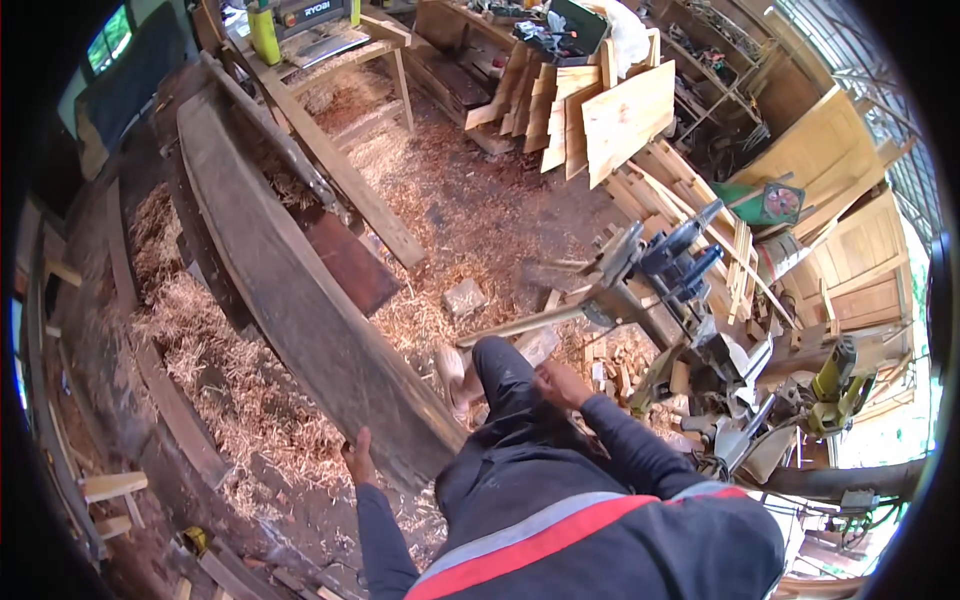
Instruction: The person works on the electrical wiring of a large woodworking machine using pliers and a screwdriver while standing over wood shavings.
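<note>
A long, dark, weathered wooden slab (300,280) runs from the upper left down toward my legs. My left hand (360,458) is at its near left edge, thumb raised and fingers apart; whether it touches the wood is hard to see. Beside my bent knee is my right hand (562,385), its fingers curled in. What they hold, if anything, is hidden. Just beyond that hand lie a pale wood block (537,345) and a light wooden strip (520,327).
Wood shavings (230,370) cover much of the floor, with a small block (464,297) among them. To the right stands a machine with a blue-grey head (680,255). A planer (310,20) sits on a wooden stand at the back; boards (628,115) lean beyond.
</note>
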A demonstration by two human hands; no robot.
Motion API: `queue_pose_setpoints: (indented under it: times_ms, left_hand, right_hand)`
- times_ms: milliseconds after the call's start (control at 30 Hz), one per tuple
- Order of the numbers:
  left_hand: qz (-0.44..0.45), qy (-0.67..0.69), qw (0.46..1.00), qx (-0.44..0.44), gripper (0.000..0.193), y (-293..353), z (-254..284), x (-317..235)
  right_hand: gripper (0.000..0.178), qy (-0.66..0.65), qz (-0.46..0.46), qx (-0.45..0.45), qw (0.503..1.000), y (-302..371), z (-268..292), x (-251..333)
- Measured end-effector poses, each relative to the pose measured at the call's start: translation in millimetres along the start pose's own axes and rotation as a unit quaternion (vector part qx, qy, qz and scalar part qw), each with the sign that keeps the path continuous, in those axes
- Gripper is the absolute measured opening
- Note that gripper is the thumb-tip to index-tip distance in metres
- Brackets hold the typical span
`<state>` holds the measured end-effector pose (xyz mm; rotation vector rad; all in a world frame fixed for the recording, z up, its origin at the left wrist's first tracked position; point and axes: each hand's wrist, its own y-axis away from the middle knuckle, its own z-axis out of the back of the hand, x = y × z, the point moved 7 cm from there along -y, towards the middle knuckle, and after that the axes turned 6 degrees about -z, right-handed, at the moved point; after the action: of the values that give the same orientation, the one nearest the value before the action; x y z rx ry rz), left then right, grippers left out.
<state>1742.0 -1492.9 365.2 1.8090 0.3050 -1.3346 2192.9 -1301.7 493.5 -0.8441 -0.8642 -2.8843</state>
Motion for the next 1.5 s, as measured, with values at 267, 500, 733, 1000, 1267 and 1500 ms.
queue_pose_setpoints:
  times_ms: [267, 500, 733, 1000, 1267, 1500]
  left_hand:
    - [0.005, 0.05, 0.995, -0.087, 0.077, 43.7, 23.7, -15.3]
    - [0.003, -0.091, 0.966, -0.242, 0.06, -70.3, -155.0, -84.5]
    - [-0.37, -0.513, 0.739, -0.233, 0.054, -179.3, -364.9, -264.2]
    - [-0.303, -0.42, 0.855, -0.022, 0.041, -388.1, -612.7, -331.6]
    - [-0.198, -0.53, 0.814, 0.132, 0.031, -437.1, -676.0, -230.7]
    - [0.0, -0.486, 0.866, 0.116, 0.017, -547.8, -641.5, -161.2]
  right_hand:
    - [0.041, 0.233, 0.025, 0.143, 0.962, -258.4, 31.7, 4.6]
    - [0.028, 0.285, 0.087, 0.101, 0.949, -466.1, 160.2, -117.2]
    - [0.038, 0.013, -0.095, -0.055, 0.994, -489.6, 375.8, -68.3]
    - [0.029, -0.08, -0.165, -0.241, 0.953, -493.1, 569.1, -69.5]
    - [0.03, 0.03, 0.015, -0.422, 0.906, -685.0, 739.3, 9.3]
    - [0.031, 0.096, 0.033, -0.418, 0.903, -940.6, 808.0, 12.8]
